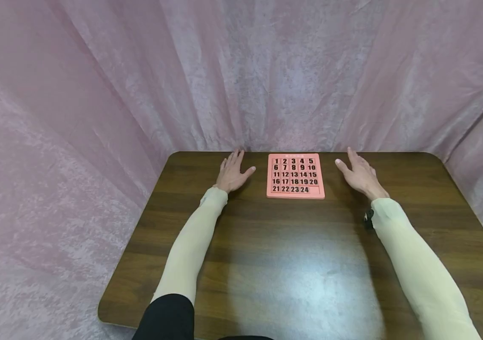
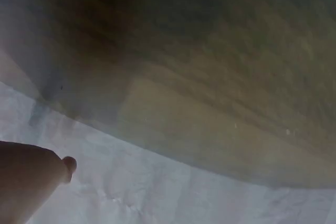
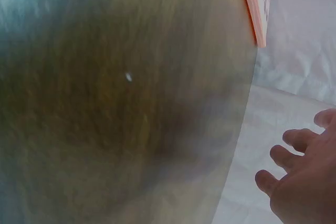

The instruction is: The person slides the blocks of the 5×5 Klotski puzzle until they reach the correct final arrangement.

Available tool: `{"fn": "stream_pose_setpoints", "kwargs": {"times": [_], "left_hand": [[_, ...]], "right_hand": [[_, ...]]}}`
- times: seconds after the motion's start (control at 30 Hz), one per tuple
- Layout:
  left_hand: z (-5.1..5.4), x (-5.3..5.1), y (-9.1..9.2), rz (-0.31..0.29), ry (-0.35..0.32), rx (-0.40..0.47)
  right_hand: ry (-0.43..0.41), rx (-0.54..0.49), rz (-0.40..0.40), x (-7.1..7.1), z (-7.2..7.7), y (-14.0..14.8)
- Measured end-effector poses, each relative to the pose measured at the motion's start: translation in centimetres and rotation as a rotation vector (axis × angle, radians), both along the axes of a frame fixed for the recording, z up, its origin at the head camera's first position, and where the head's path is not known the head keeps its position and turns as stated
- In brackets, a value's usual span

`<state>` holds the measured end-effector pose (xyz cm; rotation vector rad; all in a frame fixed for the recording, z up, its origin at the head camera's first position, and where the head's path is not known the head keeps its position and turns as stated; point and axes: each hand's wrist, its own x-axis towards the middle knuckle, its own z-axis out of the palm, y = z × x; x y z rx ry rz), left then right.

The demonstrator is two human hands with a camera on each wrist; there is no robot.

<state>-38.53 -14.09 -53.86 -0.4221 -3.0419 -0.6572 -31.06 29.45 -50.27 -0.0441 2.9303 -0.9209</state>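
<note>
One pink board (image 1: pixel 316 191) with 24 numbered tiles (image 1: pixel 294 174) lies far on the table (image 1: pixel 267 236) between left hand (image 1: pixel 231 176) and right hand (image 1: pixel 361 176), fingers apparently spread.

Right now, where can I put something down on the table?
Bare table lies between the sleeves, nearer than the number board, and outside each sleeve. The far edge is crowded: left hand, board, right hand, near the curtain.

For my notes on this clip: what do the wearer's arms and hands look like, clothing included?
The left hand and right hand wear no gloves. A left cream sleeve and a right cream sleeve, both pale and plain, run down to the wrists. A black sleeve shows above the left one. A small dark object, too unclear to identify, sits by the right cuff.
</note>
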Motion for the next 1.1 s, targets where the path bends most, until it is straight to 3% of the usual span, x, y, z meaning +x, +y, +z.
{"fn": "stream_pose_setpoints", "kwargs": {"times": [0.3,0.47,0.67,0.9,1.1], "left_hand": [[-0.7,0.4,1.2,-0.037,-0.03,0.12],[-1.2,0.8,1.9,-0.067,-0.074,0.134],[-0.6,0.9,2.7,-0.103,-0.136,0.15],[0.6,1.1,3.6,-0.143,-0.256,0.177],[0.4,1.3,3.9,-0.131,-0.38,0.14]], "right_hand": [[-0.042,-0.096,-0.02,0.9,-0.5,-0.1],[-0.074,-0.166,-0.026,1.3,-0.5,-0.3],[-0.098,-0.216,-0.024,1.7,-0.2,-1.0],[-0.105,-0.288,0.008,1.8,0.0,-1.6],[-0.101,-0.293,0.023,2.0,-0.7,-2.4]]}}
